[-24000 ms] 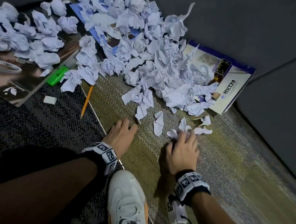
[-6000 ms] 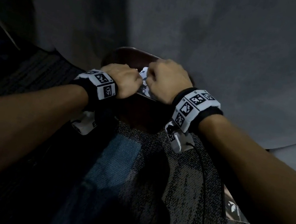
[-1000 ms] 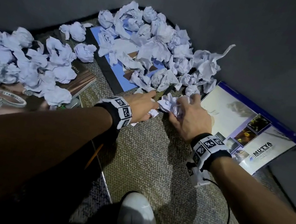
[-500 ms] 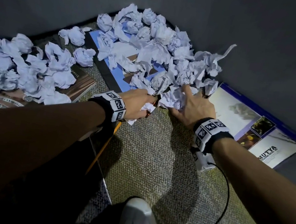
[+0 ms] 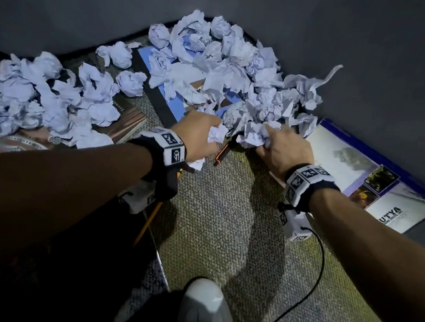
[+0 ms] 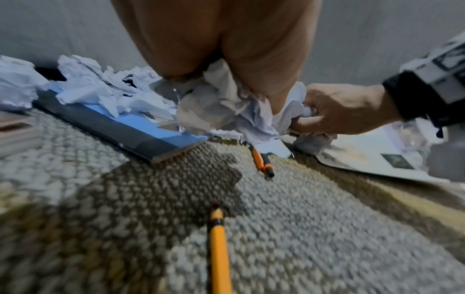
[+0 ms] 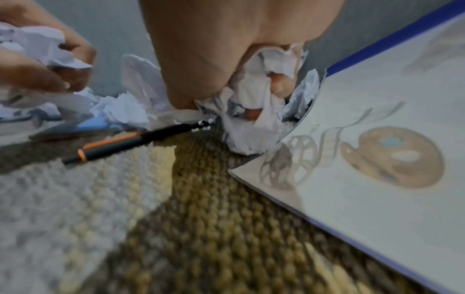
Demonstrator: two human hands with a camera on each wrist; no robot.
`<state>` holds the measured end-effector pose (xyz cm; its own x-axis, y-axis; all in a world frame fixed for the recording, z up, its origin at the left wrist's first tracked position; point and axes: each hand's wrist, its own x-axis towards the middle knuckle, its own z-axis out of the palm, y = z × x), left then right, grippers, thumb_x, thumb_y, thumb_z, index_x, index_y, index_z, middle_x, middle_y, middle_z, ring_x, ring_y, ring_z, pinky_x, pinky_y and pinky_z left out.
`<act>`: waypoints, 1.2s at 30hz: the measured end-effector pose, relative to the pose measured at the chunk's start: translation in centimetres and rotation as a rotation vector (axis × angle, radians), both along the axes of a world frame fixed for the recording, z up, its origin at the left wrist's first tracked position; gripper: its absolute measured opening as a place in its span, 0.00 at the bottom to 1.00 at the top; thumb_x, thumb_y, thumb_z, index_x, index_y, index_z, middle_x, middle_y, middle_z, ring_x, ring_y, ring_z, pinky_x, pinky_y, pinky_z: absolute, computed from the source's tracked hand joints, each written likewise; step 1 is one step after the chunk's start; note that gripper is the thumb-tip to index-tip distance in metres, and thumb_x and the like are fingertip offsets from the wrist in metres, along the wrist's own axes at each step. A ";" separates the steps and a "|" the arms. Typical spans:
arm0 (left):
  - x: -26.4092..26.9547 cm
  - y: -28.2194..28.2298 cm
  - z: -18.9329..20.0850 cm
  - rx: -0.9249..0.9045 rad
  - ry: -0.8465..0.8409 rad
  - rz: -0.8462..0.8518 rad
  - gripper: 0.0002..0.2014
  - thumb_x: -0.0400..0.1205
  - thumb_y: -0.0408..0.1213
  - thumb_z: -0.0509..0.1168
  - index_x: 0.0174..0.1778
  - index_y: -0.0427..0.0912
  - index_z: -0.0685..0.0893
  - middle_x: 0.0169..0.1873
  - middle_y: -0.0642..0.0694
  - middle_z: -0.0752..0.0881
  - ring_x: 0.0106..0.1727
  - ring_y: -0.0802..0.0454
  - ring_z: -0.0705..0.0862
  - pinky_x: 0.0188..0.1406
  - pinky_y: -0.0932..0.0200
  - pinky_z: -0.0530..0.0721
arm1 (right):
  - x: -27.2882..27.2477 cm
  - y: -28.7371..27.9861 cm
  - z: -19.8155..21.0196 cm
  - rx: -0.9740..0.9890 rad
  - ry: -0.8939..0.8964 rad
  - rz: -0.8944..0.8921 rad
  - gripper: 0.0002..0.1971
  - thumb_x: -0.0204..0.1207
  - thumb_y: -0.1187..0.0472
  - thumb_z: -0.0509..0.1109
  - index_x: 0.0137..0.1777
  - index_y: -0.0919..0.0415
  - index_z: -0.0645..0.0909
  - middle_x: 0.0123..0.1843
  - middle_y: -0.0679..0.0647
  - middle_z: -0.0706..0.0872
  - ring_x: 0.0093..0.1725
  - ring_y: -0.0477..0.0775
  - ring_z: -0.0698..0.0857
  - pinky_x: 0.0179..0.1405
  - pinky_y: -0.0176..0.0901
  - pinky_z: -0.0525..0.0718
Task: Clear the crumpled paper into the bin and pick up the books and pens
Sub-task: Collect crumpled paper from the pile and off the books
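Crumpled paper heaped at upper centre of the head view, over a blue book. Left hand fingers curled round one wad; right hand clutches another. Orange-black pen on carpet between them

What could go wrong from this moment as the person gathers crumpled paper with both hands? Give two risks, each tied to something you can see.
1. The black and orange pen lies on the carpet right under the paper gripped by the left hand and right hand; it might get scooped up and binned.
2. Both handfuls look loosely bunched, with a scrap hanging below the left hand, so bits may drop on the way.
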<state>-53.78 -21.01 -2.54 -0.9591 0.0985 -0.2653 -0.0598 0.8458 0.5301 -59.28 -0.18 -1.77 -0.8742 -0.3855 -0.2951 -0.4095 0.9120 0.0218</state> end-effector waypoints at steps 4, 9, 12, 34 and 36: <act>1.0 -2.1 2.2 0.065 0.043 0.046 0.21 0.78 0.40 0.66 0.67 0.36 0.77 0.59 0.35 0.82 0.61 0.34 0.80 0.49 0.50 0.78 | 1.6 -1.5 2.8 -0.155 0.035 0.019 0.16 0.78 0.47 0.65 0.40 0.51 0.61 0.40 0.56 0.73 0.39 0.59 0.77 0.39 0.49 0.76; 4.9 -6.6 5.5 0.059 0.078 0.119 0.29 0.80 0.46 0.66 0.76 0.41 0.72 0.71 0.38 0.77 0.61 0.40 0.82 0.54 0.55 0.79 | 6.5 -6.1 5.8 -0.218 0.038 0.176 0.13 0.78 0.46 0.65 0.45 0.52 0.66 0.40 0.53 0.69 0.39 0.58 0.74 0.37 0.47 0.68; 9.0 -10.8 8.2 0.067 0.105 0.199 0.22 0.79 0.44 0.67 0.68 0.43 0.77 0.57 0.36 0.84 0.38 0.43 0.84 0.39 0.56 0.82 | 8.9 -9.9 7.8 -0.269 0.031 0.307 0.16 0.78 0.47 0.66 0.58 0.58 0.76 0.43 0.57 0.75 0.44 0.64 0.80 0.37 0.46 0.65; 50.7 -47.5 19.7 -0.103 0.395 1.415 0.08 0.74 0.41 0.70 0.39 0.39 0.85 0.36 0.44 0.87 0.39 0.51 0.84 0.39 0.59 0.78 | 38.6 -61.5 21.7 -0.767 -0.564 0.958 0.13 0.70 0.47 0.66 0.34 0.56 0.76 0.33 0.49 0.82 0.34 0.49 0.81 0.39 0.42 0.78; 52.2 -48.3 17.4 -0.256 0.182 1.380 0.12 0.73 0.45 0.68 0.45 0.42 0.87 0.46 0.38 0.89 0.48 0.39 0.87 0.44 0.56 0.81 | 41.2 -64.2 20.4 -0.606 -0.511 1.043 0.16 0.68 0.42 0.66 0.37 0.55 0.76 0.37 0.51 0.82 0.38 0.54 0.82 0.40 0.42 0.75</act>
<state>-1.61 -69.33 14.85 -0.2662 -0.9639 0.0037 -0.8538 0.2376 0.4632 -18.10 -64.39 18.67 0.0723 -0.9964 -0.0442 -0.7638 -0.0268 -0.6449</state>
